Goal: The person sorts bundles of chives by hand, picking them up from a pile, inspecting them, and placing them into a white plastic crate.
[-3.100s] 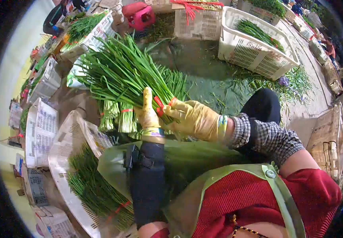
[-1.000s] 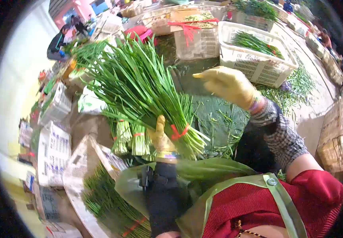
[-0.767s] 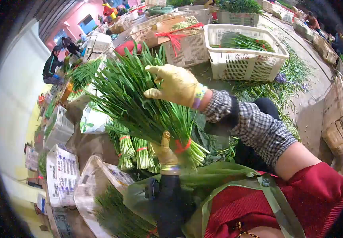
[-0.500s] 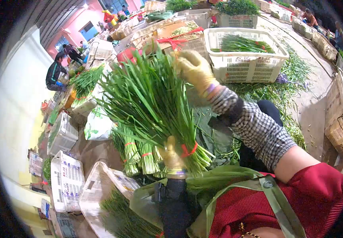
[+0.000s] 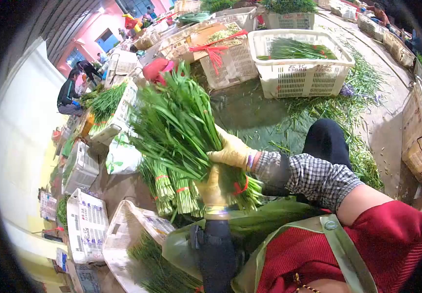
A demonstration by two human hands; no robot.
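Observation:
A large bunch of garlic chives (image 5: pixel 177 127), tied near its pale stem ends with a red band (image 5: pixel 241 185), is held up in front of me, its leaves fanning to the upper left. My left hand (image 5: pixel 212 188), in a yellowish glove, grips the bunch low down by the stems. Higher up, my gloved right hand (image 5: pixel 234 150) is wrapped around the leaves, thumb toward me. Behind the bunch, more tied garlic chive bundles (image 5: pixel 181 190) rest with their white ends toward me.
A white crate (image 5: pixel 303 80) holding green bundles stands ahead. Red ties (image 5: pixel 214 51) hang over another crate. An open crate (image 5: pixel 121 244) with greens sits at lower left. Leaf scraps litter the floor (image 5: pixel 362 97) on the right. A person in dark clothes (image 5: pixel 67 93) crouches at far left.
My right hand has come down from beside the leaf tips and closed around the middle of the bunch. The leaves are gathered more narrowly; my left hand keeps its hold.

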